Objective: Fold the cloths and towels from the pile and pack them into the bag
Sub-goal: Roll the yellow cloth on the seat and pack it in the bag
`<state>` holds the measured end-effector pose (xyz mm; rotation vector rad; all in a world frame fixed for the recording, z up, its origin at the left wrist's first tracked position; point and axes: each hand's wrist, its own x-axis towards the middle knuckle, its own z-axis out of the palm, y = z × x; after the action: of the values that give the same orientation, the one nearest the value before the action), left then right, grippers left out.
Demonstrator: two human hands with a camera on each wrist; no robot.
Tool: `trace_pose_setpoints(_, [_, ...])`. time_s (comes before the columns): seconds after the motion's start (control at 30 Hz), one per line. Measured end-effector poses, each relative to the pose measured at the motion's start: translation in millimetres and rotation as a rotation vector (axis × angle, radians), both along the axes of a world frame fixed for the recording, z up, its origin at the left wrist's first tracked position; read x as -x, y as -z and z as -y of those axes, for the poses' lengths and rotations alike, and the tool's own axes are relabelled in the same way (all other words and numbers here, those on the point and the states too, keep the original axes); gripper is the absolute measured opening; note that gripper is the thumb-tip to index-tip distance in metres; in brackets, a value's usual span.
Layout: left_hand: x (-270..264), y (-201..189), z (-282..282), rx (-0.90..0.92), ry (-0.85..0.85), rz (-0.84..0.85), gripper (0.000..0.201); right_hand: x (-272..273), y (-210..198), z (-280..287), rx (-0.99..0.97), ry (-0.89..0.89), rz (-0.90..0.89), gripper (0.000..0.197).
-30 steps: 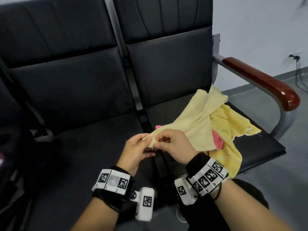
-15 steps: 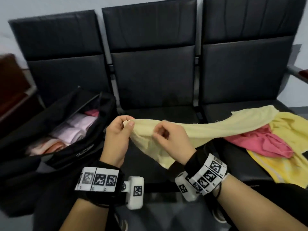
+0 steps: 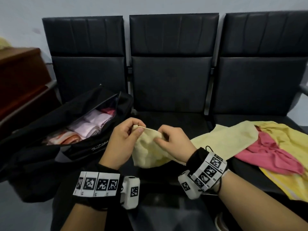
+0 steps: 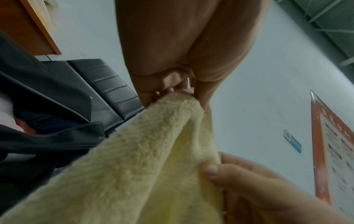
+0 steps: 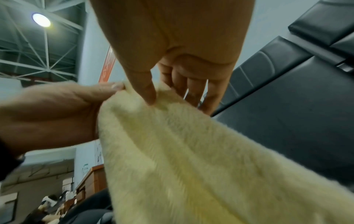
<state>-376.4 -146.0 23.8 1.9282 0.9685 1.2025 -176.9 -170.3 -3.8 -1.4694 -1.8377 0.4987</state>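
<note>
A pale yellow towel (image 3: 221, 144) stretches from the pile on the right seat to my hands above the middle seat. My left hand (image 3: 133, 130) pinches its corner between thumb and fingers. My right hand (image 3: 162, 139) pinches the same edge a short way to the right. Between and below my hands the fluffy towel (image 4: 145, 159) (image 5: 182, 151) bunches and hangs. A pink cloth (image 3: 273, 155) and a brighter yellow towel (image 3: 286, 179) lie in the pile. The open black bag (image 3: 66, 117) on the left seat holds several folded pink and orange cloths (image 3: 90, 127).
Three black padded seats (image 3: 171, 80) stand in a row against a pale wall. A brown wooden cabinet (image 3: 20, 77) stands at the far left. A metal armrest (image 3: 303, 90) shows at the right edge.
The pale yellow towel has been drawn leftward off the pile toward the middle seat. My hands have come closer together along its edge, and more of it bunches between them.
</note>
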Motion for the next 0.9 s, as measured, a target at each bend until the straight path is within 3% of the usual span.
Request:
trace_pose_setpoints(0.13, [1.6,5.9,-4.4,-0.025,-0.128,0.009,0.023,-13.8,0.1,2.0,-0.048,0.034,-0.087,0.014])
trace_pose_setpoints(0.27, [9.7,3.4,-12.8,-0.074,-0.3,0.092,0.017,-31.4,11.8,8.6,0.011,-0.026,-0.013,0.018])
trace_pose_setpoints(0.47, [45.9,-3.3,-30.5,-0.072,-0.499,0.178,0.009,-89.2,20.5,17.8,0.131,0.063,-0.072,0.016])
trace_pose_setpoints(0.63, [60.7,5.0,-41.4,-0.051,-0.811,0.297,0.011,-115.9,26.7,23.2,0.143,0.175,-0.073,0.018])
trace_pose_setpoints(0.77, [39.3,17.0,-40.0,0.145,-0.685,0.207,0.007,-101.8,21.4,22.8,0.109,0.155,-0.243,0.016])
trace_pose_setpoints(0.9, [-7.0,25.3,-23.9,0.163,-0.304,0.054,0.027,-73.0,9.9,19.9,0.125,0.041,-0.362,0.012])
